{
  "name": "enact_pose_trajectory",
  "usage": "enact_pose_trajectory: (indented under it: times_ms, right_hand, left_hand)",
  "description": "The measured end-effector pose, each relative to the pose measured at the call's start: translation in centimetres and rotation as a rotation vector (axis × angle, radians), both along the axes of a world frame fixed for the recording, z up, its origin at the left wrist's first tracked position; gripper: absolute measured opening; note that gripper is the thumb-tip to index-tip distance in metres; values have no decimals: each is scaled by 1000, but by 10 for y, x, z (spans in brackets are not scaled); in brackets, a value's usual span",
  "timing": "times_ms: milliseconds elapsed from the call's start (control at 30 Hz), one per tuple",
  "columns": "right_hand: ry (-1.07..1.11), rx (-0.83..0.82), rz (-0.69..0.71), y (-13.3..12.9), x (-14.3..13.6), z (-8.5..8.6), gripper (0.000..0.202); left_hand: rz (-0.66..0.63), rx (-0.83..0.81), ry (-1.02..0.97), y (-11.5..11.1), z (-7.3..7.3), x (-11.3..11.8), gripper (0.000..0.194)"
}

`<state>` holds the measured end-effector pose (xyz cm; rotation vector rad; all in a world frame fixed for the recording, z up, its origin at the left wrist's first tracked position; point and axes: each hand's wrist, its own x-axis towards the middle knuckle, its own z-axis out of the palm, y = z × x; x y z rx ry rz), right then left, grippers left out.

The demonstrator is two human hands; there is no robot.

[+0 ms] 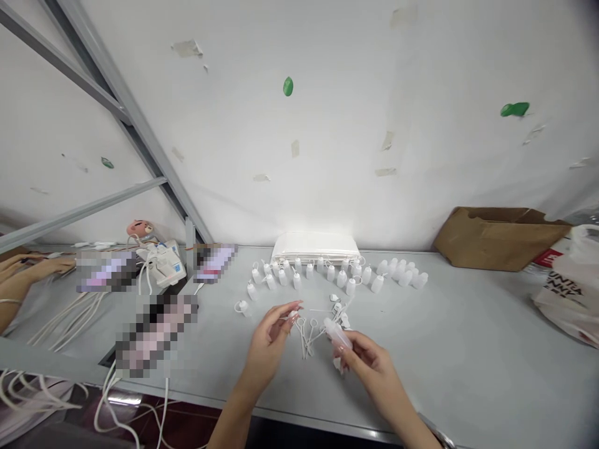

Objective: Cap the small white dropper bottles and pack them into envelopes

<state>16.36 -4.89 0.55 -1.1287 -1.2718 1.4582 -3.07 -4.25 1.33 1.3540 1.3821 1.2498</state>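
My right hand [367, 358] is closed around a small translucent plastic bottle [337, 333], tilted with its neck up and to the left. To its left, my left hand [267, 343] pinches a small white piece [294, 315], perhaps a cap; the fingertips partly hide it. Between the hands lie several white loop-ended straps [306, 343]. Some small white caps [345, 320] lie behind the bottle. Farther back stand several small bottles with caps [296, 282], and a group of bottles without visible caps [400, 270] is to their right.
A white stack of sheets [316, 245] rests against the wall. On the right are a brown cardboard box [500, 240] and a plastic bag [568, 293]. Blurred phones [154, 337], white cables [70, 318] and another person's hand [40, 272] are on the left.
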Motion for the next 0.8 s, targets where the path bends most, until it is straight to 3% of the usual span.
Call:
enact_pose_trajectory:
  times_ms: [100,300,400,567,733,800]
  right_hand:
    - [-115,103,49,-4,-9,-1,26]
    - [-170,119,168,-7,-22,-3,23]
    - [-182,129,169,-7,-26,-5,24]
    - [-238,148,129,-6,-27,-8,26]
    - [-232,227,-4,-11,-26,-8,23]
    - [-128,132,32,-11,-26,-4,24]
  left_hand:
    - [-60,-104,-227,-3,3,4,29]
    - [70,-245,-905,-4,-6,17,24]
    - [54,-320,-1054,-7,-6,25,24]
    - [6,-278,-926,-12,-4,30,21]
    - [157,-137,-648,-13,-7,31,23]
    - [158,-119,-602,-14,-8,31,24]
